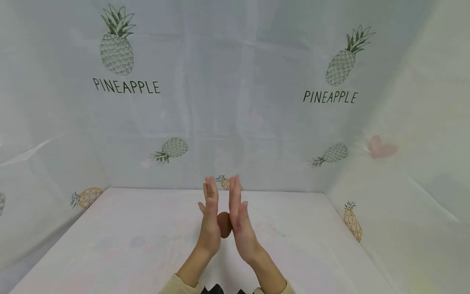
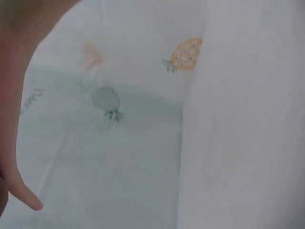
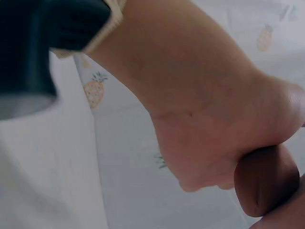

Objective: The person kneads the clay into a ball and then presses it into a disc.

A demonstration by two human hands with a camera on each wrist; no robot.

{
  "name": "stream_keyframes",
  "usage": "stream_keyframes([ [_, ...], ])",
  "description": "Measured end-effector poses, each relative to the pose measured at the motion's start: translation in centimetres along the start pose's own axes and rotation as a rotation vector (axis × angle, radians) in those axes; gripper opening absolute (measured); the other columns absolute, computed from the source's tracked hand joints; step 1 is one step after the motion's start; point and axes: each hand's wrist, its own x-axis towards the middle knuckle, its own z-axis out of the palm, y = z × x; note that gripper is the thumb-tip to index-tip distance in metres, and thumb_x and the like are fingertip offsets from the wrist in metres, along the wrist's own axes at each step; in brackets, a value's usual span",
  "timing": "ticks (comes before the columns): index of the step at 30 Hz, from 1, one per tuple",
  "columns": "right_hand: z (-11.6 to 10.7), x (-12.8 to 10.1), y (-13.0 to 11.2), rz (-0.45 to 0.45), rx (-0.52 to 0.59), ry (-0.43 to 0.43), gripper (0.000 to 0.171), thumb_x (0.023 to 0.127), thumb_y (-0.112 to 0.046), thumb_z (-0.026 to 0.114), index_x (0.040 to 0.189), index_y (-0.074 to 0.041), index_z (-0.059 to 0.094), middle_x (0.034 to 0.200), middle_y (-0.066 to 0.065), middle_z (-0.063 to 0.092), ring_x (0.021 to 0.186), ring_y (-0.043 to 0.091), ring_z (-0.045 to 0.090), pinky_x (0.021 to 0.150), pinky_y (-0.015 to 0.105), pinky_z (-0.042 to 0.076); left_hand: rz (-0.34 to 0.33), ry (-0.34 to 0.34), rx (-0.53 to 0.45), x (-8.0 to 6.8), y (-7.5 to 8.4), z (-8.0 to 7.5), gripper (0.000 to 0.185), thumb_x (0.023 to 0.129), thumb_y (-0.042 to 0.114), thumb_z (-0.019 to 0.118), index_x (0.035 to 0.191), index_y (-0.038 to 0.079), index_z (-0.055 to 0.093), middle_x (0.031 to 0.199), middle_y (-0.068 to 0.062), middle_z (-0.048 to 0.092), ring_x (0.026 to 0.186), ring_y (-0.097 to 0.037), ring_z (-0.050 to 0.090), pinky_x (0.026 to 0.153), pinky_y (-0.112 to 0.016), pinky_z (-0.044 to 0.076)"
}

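Observation:
Between my two palms sits a smooth brown egg-shaped lump [image 1: 225, 225], held above the white table. My left hand [image 1: 210, 220] presses its left side with the palm, fingers straight and pointing up. From the other side my right hand [image 1: 241, 224] presses flat against it, its fingers also straight. Seen closer in the right wrist view, the brown lump [image 3: 264, 183] has a small crease near its lower end and is wedged between palm surfaces. In the left wrist view, only part of a hand shows along the left edge.
A white table [image 1: 147, 245] lies beneath the hands. Pale sheeting [image 1: 235, 102] printed with pineapples rises behind it and along both sides. A dark device [image 3: 71, 24] sits by a cream sleeve in the right wrist view.

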Motion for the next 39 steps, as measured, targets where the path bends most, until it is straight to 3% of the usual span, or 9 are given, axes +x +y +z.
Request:
stream_keyframes([
  [4,-1.2,0.0,-0.1,-0.026,0.006,0.055,0.057,0.109,-0.054,-0.012,0.165,-0.047,-0.016,0.175,-0.019,-0.018,0.161,0.008,-0.02,0.121,0.065,-0.022,0.04,-0.083,-0.013,-0.9,0.5,1.5,0.06,0.113,0.047,0.003,0.171,0.033,-0.003,0.177,0.016,-0.011,0.162,-0.009,-0.017,0.121,-0.061,-0.027],
  [11,-2.5,0.1,1.0,0.01,0.008,0.112,0.059,0.109,-0.056,-0.011,0.166,-0.045,-0.017,0.174,-0.022,-0.018,0.161,0.009,-0.02,0.121,0.066,-0.022,0.178,-0.123,0.028,-2.2,2.0,2.9,0.059,0.114,0.042,0.002,0.171,0.028,-0.004,0.178,0.008,-0.014,0.163,-0.019,-0.02,0.118,-0.071,-0.023],
  [15,-2.6,0.3,1.7,0.059,0.064,0.061,0.06,0.107,-0.059,-0.012,0.165,-0.045,-0.021,0.171,-0.025,-0.024,0.158,0.008,-0.027,0.119,0.066,-0.026,0.147,-0.127,0.0,-2.3,2.5,2.8,0.064,0.111,0.053,0.0,0.171,0.029,-0.006,0.178,0.012,-0.014,0.162,-0.014,-0.023,0.118,-0.065,-0.028],
  [18,-2.1,0.2,2.1,0.119,0.109,0.0,0.06,0.107,-0.062,-0.011,0.164,-0.046,-0.022,0.171,-0.023,-0.024,0.158,0.007,-0.027,0.12,0.066,-0.025,0.134,-0.099,-0.025,-1.9,2.7,2.1,0.068,0.109,0.06,-0.003,0.171,0.032,-0.008,0.177,0.016,-0.015,0.161,-0.009,-0.024,0.118,-0.06,-0.031],
  [24,-0.6,-0.1,1.9,0.18,0.158,-0.101,0.058,0.107,-0.063,-0.01,0.163,-0.051,-0.018,0.174,-0.017,-0.017,0.162,0.011,-0.018,0.125,0.065,-0.016,0.187,-0.009,-0.058,-0.5,3.1,-0.1,0.071,0.108,0.065,0.0,0.17,0.032,-0.012,0.176,0.016,-0.02,0.159,-0.008,-0.029,0.118,-0.054,-0.034],
  [29,0.6,-0.3,1.0,0.133,0.113,-0.165,0.06,0.107,-0.063,-0.009,0.164,-0.046,-0.022,0.172,-0.019,-0.024,0.16,0.011,-0.023,0.122,0.069,-0.018,0.082,0.097,-0.055,0.6,2.4,-1.7,0.075,0.104,0.076,0.004,0.168,0.041,-0.009,0.172,0.026,-0.02,0.157,-0.001,-0.029,0.117,-0.056,-0.034],
  [32,0.8,-0.4,0.5,0.086,0.084,-0.168,0.063,0.108,-0.061,-0.009,0.165,-0.04,-0.024,0.171,-0.022,-0.027,0.157,0.009,-0.029,0.121,0.068,-0.021,0.04,0.136,-0.022,0.9,1.5,-2.0,0.076,0.104,0.076,0.005,0.169,0.039,-0.008,0.172,0.026,-0.021,0.157,-0.002,-0.028,0.116,-0.057,-0.034],
  [39,0.4,-0.3,-0.5,-0.004,0.088,-0.086,0.061,0.109,-0.056,-0.009,0.166,-0.039,-0.021,0.174,-0.017,-0.021,0.161,0.013,-0.023,0.122,0.065,-0.021,0.079,0.149,0.148,0.6,0.0,-0.9,0.07,0.111,0.06,0.007,0.171,0.026,-0.003,0.176,0.009,-0.016,0.161,-0.015,-0.023,0.117,-0.061,-0.032],
])
